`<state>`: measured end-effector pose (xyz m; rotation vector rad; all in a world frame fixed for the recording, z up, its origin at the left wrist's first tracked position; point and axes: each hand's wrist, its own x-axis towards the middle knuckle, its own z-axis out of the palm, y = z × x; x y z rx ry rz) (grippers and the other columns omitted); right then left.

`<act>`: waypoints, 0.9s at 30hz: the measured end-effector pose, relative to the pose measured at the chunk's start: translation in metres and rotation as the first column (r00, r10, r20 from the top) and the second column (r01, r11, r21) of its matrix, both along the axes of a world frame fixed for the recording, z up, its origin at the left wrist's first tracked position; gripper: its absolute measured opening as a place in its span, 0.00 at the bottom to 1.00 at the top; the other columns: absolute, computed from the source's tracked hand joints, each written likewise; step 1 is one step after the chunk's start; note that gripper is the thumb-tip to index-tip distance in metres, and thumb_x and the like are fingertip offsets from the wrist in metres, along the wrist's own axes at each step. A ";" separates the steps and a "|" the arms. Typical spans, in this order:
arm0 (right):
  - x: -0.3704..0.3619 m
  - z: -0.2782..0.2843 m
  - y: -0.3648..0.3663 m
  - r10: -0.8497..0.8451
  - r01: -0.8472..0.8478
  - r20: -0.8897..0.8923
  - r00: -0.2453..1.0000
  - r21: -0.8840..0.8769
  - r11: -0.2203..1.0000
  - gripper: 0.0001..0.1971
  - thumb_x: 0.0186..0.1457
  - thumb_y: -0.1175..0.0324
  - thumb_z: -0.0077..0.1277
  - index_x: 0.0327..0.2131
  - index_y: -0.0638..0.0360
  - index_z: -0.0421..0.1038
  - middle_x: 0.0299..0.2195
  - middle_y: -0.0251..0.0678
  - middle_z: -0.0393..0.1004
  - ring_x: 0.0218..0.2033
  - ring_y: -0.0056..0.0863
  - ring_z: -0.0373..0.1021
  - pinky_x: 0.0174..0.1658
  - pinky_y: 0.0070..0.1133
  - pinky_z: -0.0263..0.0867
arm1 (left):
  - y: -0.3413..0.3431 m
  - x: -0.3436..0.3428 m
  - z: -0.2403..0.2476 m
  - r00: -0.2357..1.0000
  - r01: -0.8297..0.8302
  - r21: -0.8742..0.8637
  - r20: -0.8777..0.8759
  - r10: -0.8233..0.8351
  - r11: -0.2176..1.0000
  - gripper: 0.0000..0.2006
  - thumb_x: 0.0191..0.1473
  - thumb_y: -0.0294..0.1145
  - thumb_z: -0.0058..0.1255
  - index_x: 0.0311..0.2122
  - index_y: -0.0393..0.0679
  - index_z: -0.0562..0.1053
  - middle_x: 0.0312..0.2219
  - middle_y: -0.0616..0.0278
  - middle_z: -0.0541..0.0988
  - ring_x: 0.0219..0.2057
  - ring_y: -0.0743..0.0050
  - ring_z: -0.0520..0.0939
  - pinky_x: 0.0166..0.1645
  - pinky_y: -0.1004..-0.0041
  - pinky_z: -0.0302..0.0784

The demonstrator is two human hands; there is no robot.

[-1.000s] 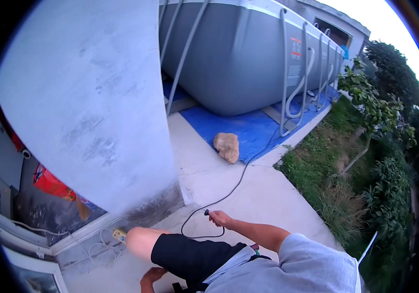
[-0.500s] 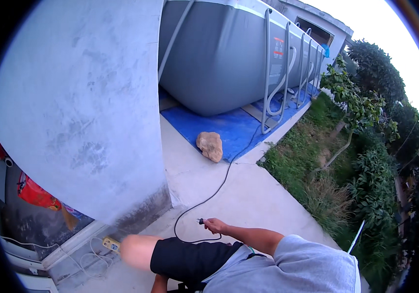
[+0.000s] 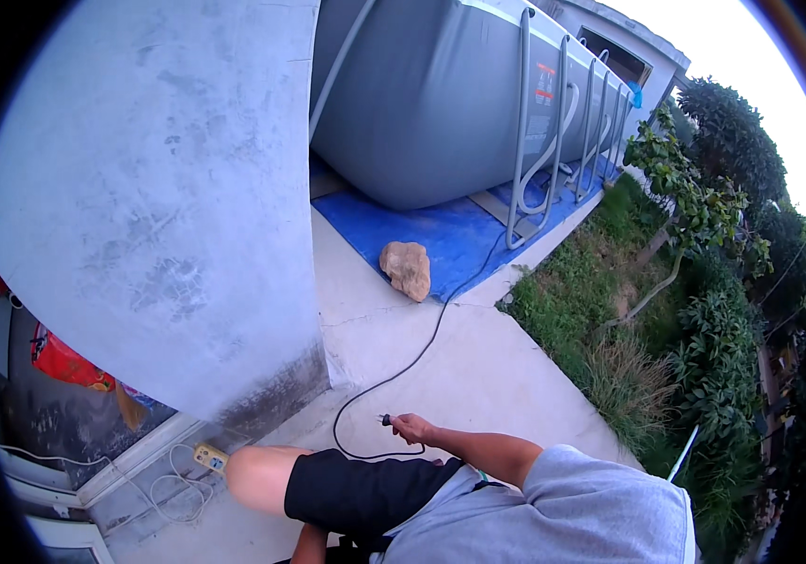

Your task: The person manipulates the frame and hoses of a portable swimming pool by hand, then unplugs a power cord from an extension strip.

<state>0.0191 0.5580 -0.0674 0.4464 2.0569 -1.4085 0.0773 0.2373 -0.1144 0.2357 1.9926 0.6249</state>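
My right hand [image 3: 411, 429] is closed round a black power plug [image 3: 386, 420], held out over the pale concrete with its prongs pointing left. From the plug a dark cable [image 3: 394, 376] loops down over the ground, then curves up to the blue sheet by the pool. A yellowish power strip [image 3: 211, 458] lies beside my bare knee, near the foot of the wall, some way left of the plug. Of my left arm [image 3: 310, 543] only a piece shows below my thigh; the hand itself is out of sight.
A grey frame pool [image 3: 422, 113] with metal legs stands on a blue ground sheet [image 3: 365, 226], a rock [image 3: 406, 271] on its near corner. A whitish wall [image 3: 158, 188] rises at left. White cord [image 3: 182, 498] coils near the doorway. Grass and shrubs [image 3: 723, 357] border the concrete on the right.
The view has shifted slightly, so the pool and rock sit a little higher. My right hand keeps its hold on the plug, nearly in the same place.
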 end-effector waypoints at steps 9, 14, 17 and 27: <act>0.007 -0.010 0.013 -0.015 0.015 0.001 1.000 -0.001 1.000 0.26 0.56 0.47 0.33 0.25 0.64 0.67 0.12 0.30 0.60 0.13 0.20 0.60 0.17 0.20 0.57 | 0.007 -0.001 0.003 1.000 0.011 -0.004 0.001 -0.011 1.000 0.26 0.48 0.52 0.42 0.51 0.51 0.65 0.51 0.56 0.66 0.52 0.60 0.66 0.55 0.60 0.57; 0.010 -0.009 0.011 -0.026 0.025 0.025 0.999 0.017 1.000 0.25 0.56 0.47 0.34 0.25 0.63 0.67 0.12 0.30 0.60 0.13 0.21 0.61 0.17 0.19 0.58 | 0.009 0.001 0.003 1.000 0.019 0.000 -0.002 -0.019 1.000 0.26 0.48 0.52 0.42 0.51 0.51 0.66 0.50 0.55 0.66 0.52 0.60 0.66 0.55 0.59 0.57; 0.013 -0.009 0.011 -0.027 0.026 0.036 0.999 0.030 0.999 0.25 0.56 0.48 0.34 0.25 0.63 0.67 0.13 0.30 0.60 0.13 0.21 0.61 0.18 0.19 0.58 | 0.014 0.003 0.003 1.000 0.026 0.005 -0.007 -0.026 1.000 0.26 0.48 0.52 0.43 0.51 0.51 0.66 0.50 0.55 0.67 0.52 0.60 0.66 0.55 0.59 0.57; 0.002 -0.030 0.026 0.133 -0.136 0.029 0.991 0.183 0.974 0.18 0.52 0.58 0.32 0.28 0.61 0.68 0.15 0.33 0.62 0.16 0.23 0.62 0.20 0.23 0.61 | 0.040 0.004 0.010 0.999 0.033 0.084 -0.041 -0.030 0.996 0.26 0.47 0.52 0.44 0.51 0.51 0.66 0.50 0.54 0.67 0.52 0.59 0.67 0.55 0.57 0.56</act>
